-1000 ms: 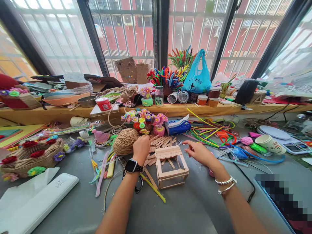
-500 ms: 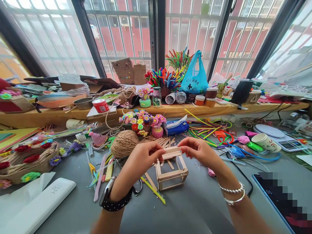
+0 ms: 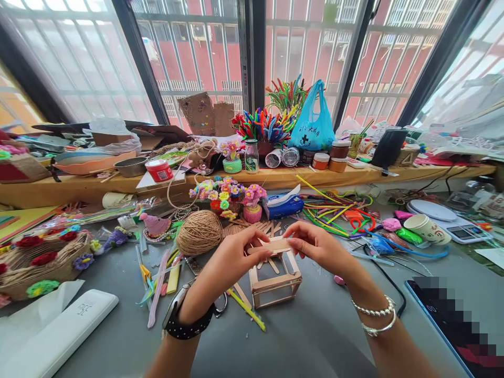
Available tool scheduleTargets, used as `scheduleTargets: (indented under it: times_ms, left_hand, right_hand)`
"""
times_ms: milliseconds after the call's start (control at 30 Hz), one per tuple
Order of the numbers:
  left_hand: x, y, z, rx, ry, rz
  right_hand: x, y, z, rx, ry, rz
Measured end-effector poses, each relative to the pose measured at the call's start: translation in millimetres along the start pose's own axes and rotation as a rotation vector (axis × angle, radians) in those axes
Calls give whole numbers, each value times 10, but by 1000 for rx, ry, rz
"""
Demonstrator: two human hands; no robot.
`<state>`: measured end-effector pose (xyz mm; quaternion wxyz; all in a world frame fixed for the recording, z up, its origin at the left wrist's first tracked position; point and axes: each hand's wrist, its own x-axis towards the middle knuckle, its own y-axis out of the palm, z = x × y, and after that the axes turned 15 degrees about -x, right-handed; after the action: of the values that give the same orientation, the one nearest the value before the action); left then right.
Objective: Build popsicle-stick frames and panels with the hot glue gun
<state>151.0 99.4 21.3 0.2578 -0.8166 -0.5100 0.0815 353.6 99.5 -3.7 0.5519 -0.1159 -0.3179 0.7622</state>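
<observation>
Both hands pinch one stick [image 3: 271, 245] right above the frame [image 3: 274, 277]: left hand [image 3: 232, 260] on one end, right hand [image 3: 317, 245] on the other. Uneven pressure could skew it or tip the frame toward the twine [image 3: 199, 232] behind.

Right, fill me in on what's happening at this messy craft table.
A person is working with both bare hands. The left hand and right hand pinch opposite ends of a flat wooden craft stick, holding it level just above the top of a small open box frame of sticks that stands on the grey table. More loose sticks lie behind it, beside a ball of twine.
</observation>
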Motion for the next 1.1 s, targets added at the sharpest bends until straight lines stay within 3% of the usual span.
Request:
scheduleTargets:
  times_ms: [133, 267, 367, 500, 667, 933, 1100]
  left_hand:
    - [-27, -18, -48, 190, 9, -38]
    - [-22, 6, -73, 269, -15, -63]
    - [-14, -15, -55, 271, -31, -24]
    - [-54, -194, 32, 221, -134, 67]
    - [-123, -415, 132, 208, -177, 20]
    - [-141, -377, 128, 333, -263, 122]
    - [-147, -390, 123, 377, -269, 118]
  right_hand:
    - [-8, -20, -3, -53, 12, -23]
    - [-43, -29, 38, -244, -68, -45]
    - [-50, -26, 47, -414, -141, -88]
    - [-25, -28, 3, -545, -192, -100]
    - [-5, -13, -47, -576, -175, -95]
    - [-14, 55, -75, -610, -199, -42]
    - [-1, 43, -65, -641, -202, -30]
